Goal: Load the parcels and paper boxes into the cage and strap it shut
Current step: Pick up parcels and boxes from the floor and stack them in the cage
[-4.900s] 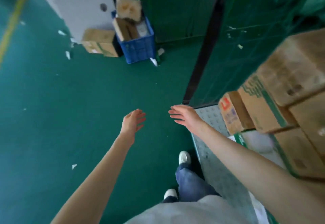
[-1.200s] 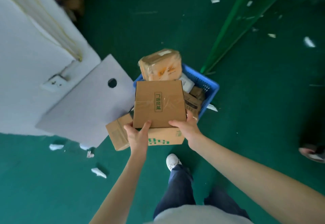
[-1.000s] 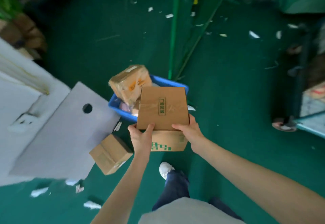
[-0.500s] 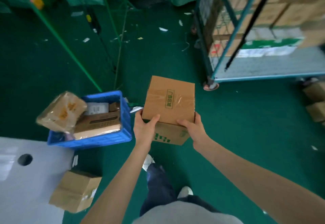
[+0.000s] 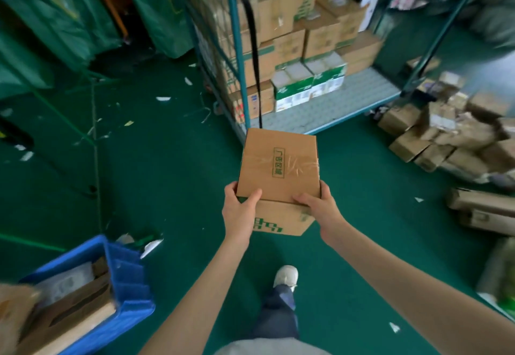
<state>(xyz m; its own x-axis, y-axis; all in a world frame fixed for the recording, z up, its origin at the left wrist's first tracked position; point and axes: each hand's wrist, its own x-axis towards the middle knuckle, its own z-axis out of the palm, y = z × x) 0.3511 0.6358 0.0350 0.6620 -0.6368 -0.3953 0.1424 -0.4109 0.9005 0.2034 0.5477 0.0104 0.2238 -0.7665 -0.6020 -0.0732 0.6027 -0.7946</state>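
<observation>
I carry two stacked cardboard boxes at chest height. The top box is brown with clear tape and a green printed label. Under it sits a box with green print. My left hand grips the stack's near left corner, thumb on the top box. My right hand grips the near right corner. Ahead stands the metal cage, its open front facing me, stacked with cartons at the back. A black strap hangs down its front left post.
A blue crate with parcels sits on the green floor at lower left. Loose cardboard boxes are piled at the right, with flat cartons nearer. Green tarpaulin bags line the back left. Paper scraps litter the floor.
I picked the two stacked boxes up from beside the blue crate and turned right. The cage has come to the centre ahead and nearer; the crate has slid to lower left.
</observation>
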